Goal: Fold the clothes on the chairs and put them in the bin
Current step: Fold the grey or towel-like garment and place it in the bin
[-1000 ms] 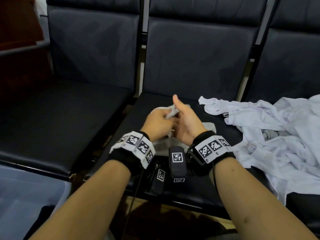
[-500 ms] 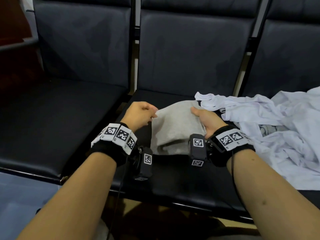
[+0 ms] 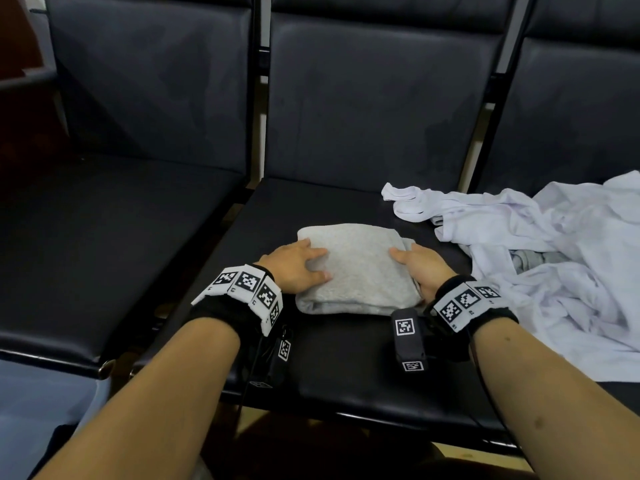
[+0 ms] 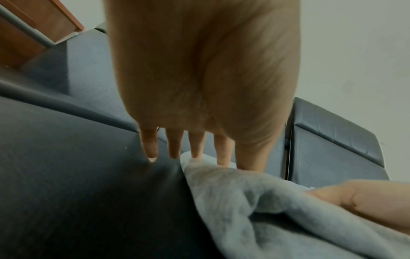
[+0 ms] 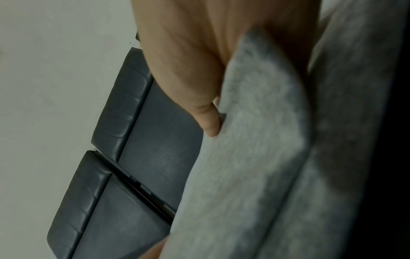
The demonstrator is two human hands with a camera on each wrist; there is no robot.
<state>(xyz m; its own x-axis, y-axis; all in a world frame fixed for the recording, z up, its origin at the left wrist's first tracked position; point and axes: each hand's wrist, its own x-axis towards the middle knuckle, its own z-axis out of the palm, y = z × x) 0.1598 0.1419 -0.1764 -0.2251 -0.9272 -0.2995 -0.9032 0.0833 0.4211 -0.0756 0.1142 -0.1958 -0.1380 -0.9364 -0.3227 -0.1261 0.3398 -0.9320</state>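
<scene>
A grey garment point(image 3: 356, 271), folded into a thick rectangle, lies flat on the middle chair seat point(image 3: 332, 368). My left hand point(image 3: 298, 268) rests on its left edge with fingers straight; in the left wrist view the fingertips point(image 4: 173, 150) touch the seat and the cloth point(image 4: 266, 210). My right hand point(image 3: 420, 268) holds the right edge. Its thumb point(image 5: 208, 121) lies on top of the grey cloth point(image 5: 255, 157), with a layer tucked between thumb and palm, and the other fingers are hidden. A heap of white clothes point(image 3: 540, 265) sprawls over the right chair.
The left chair seat point(image 3: 104, 258) is bare black padding. A pale blue-grey bin point(image 3: 38, 407) shows at the lower left, below the seat's front edge. Chair backs point(image 3: 374, 98) rise behind. A grey piece point(image 3: 526, 261) peeks out of the white heap.
The grey garment, held up between both hands before, now lies folded flat on the seat. My hands have moved apart to its left and right edges.
</scene>
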